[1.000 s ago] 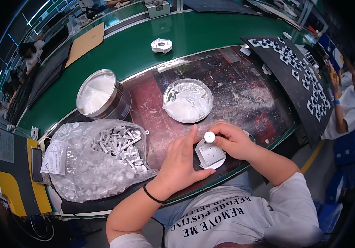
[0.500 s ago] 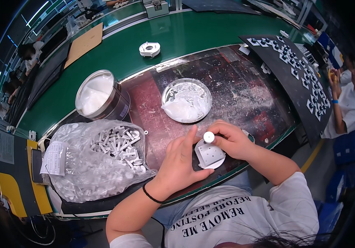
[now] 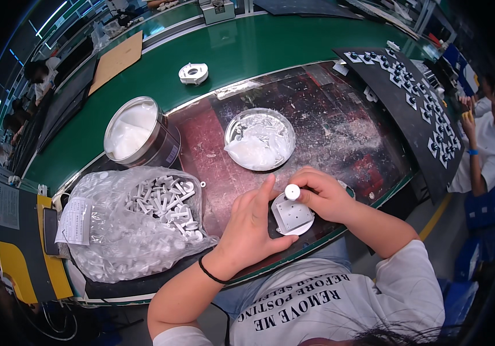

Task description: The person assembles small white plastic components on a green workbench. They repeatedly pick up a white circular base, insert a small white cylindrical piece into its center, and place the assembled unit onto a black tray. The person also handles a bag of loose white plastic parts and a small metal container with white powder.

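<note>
Near the front edge of the mat, a white plastic housing [image 3: 295,218] with small holes in its flat face sits between my hands. My left hand [image 3: 248,224] grips it from the left, thumb along its near rim and index finger raised. My right hand [image 3: 323,196] pinches a white plastic pin with a round disc head [image 3: 292,192] at the housing's far edge. The pin's lower part is hidden. Similar grey-white plastic pins [image 3: 164,199] fill a clear plastic bag [image 3: 118,254] to my left.
A dish of whitish grease [image 3: 261,124] stands beyond my hands, with a metal tin [image 3: 169,144] to its left. Another white housing [image 3: 193,73] rides the green belt [image 3: 293,40]. At right, a black board [image 3: 426,138] bears several small parts, beside a co-worker [image 3: 492,132].
The white housing on the green belt has shifted left. The co-worker's hands at right have moved slightly. My hands and the pin stay almost still.
</note>
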Motion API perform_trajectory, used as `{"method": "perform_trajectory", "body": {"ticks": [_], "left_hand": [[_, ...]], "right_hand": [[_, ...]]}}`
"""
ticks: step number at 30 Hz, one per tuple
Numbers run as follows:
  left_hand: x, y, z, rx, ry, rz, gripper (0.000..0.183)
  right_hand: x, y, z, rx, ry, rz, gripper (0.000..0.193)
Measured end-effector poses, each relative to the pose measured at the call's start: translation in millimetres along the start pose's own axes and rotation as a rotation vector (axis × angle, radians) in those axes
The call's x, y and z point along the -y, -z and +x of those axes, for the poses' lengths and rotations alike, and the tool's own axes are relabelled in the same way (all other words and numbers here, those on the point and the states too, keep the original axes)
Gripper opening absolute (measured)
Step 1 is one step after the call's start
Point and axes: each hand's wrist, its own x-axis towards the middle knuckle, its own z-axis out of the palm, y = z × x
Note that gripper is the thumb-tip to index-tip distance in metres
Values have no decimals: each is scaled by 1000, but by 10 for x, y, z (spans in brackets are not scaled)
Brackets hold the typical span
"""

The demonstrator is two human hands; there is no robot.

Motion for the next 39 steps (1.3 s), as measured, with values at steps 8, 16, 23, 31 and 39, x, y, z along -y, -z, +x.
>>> {"method": "perform_trajectory", "body": {"ticks": [8, 16, 23, 31, 39], "left_hand": [[-7, 7, 10, -2, -2, -6, 116], [12, -6, 19, -8, -6, -22, 114], [-52, 33, 2, -122, -27, -128, 109], [34, 482, 693, -250, -92, 44, 106], [1337, 1012, 1712, -63, 564, 918, 41]], "right_hand": [[3, 21, 1, 34, -3, -36, 13], [78, 141, -276, -84, -199, -207, 21], [395, 218, -286, 111, -292, 49, 37], [208, 534, 551, -17, -517, 647, 46], [-1254, 1018, 2278, -448, -457, 558, 45]]}}
